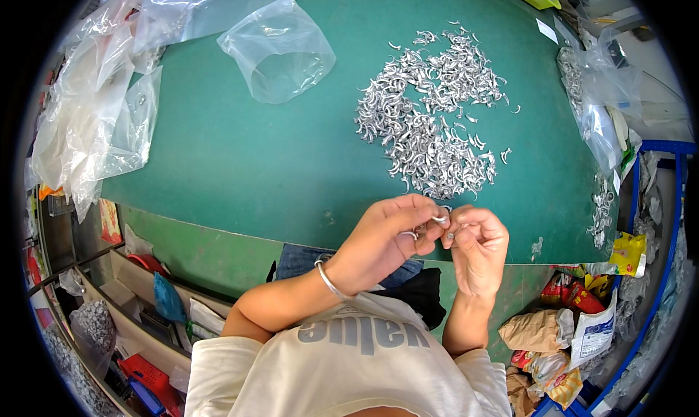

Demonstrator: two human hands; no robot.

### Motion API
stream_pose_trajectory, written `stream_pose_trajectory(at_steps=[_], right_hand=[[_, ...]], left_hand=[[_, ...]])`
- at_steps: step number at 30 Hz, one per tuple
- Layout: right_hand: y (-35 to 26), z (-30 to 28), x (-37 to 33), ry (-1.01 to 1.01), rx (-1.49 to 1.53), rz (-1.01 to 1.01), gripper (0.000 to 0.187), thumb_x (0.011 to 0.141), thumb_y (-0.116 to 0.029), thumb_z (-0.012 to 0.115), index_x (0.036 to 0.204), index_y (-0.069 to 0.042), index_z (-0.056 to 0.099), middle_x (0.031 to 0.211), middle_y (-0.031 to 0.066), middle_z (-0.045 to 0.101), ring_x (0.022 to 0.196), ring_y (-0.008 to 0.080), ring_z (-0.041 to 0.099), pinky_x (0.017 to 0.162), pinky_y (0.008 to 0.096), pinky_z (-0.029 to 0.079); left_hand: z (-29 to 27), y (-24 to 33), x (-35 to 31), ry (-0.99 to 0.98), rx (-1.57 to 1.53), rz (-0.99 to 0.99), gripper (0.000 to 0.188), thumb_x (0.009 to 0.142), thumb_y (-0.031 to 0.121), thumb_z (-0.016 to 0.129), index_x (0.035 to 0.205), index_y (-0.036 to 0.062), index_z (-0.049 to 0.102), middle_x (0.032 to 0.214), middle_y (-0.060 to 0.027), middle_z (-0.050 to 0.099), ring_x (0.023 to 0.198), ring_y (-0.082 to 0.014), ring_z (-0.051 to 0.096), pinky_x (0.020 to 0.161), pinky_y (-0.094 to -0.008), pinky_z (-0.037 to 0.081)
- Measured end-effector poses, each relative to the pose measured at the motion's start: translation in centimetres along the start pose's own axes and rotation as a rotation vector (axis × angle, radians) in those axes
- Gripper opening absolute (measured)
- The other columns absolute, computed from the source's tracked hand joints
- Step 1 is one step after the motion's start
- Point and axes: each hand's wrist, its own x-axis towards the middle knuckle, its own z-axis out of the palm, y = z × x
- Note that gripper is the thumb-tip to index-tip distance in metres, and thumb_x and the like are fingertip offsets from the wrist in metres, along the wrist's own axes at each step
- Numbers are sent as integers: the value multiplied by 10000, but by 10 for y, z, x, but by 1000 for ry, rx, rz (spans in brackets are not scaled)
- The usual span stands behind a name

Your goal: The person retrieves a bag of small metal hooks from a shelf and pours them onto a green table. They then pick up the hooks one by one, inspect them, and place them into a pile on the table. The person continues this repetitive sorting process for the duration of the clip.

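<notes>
At the near edge of the green tabletop (277, 177), curved silvery metal pieces (439, 219) are held in the left hand (386, 235); a silvery bit (450, 236) appears pinched by the right hand (480, 251). Both are best kept steady, short of the loose heap (437, 159) beyond.

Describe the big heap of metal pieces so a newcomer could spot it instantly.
Find the green table. Right of its middle, beyond the left hand, lies a heap of small, curved silver pieces, far bigger than the silver cluster at the table's right edge.
</notes>
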Motion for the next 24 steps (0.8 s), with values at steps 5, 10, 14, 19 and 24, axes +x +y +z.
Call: stream_pose_trajectory(at_steps=[5, 10, 14, 19, 24], right_hand=[[1, 0, 0, 29, -27, -102, 131, 765, 22, 656, 873, 39, 583, 841, 138, 598, 696, 161, 586, 598, 252, 492], [1, 3, -2, 62, -158, -159, 99, 769, 30, 648, 844, 40, 583, 814, 135, 590, 687, 158, 583, 603, 249, 488], [1, 9, -3, 56, -209, -154, 76, 783, 23, 637, 828, 44, 579, 796, 131, 588, 665, 151, 572, 603, 244, 479], [-1, 8, -5, 28, -169, -23, 59, 817, -1, 606, 802, 45, 573, 774, 120, 592, 664, 138, 563, 603, 241, 465], [1, -2, 13, 173, -550, -118, 66, 834, -23, 587, 800, 34, 597, 733, 63, 592, 642, 108, 528, 596, 226, 420]], left_hand=[[-6, 3, -6, -43, 169, 163, 153, 870, 94, 520, 968, -19, 553, 886, -68, 576, 645, -84, 486, 591, -217, 398], [6, 1, -13, 15, 544, 221, 168, 838, 9, 565, 1005, -6, 568, 854, -27, 568, 650, -26, 445, 561, -194, 379], [5, -3, -11, 12, 560, 246, 139, 838, 11, 580, 975, -8, 587, 785, 0, 549, 635, -13, 413, 541, -187, 359], [-2, 2, -7, -3, 235, -106, 130, 873, 115, 513, 890, -1, 569, 726, -1, 503, 572, -49, 342, 510, -206, 303], [-5, 4, -4, 88, 12, -272, 152, 832, 168, 457, 811, 25, 507, 719, -40, 464, 571, -86, 331, 509, -238, 302]])
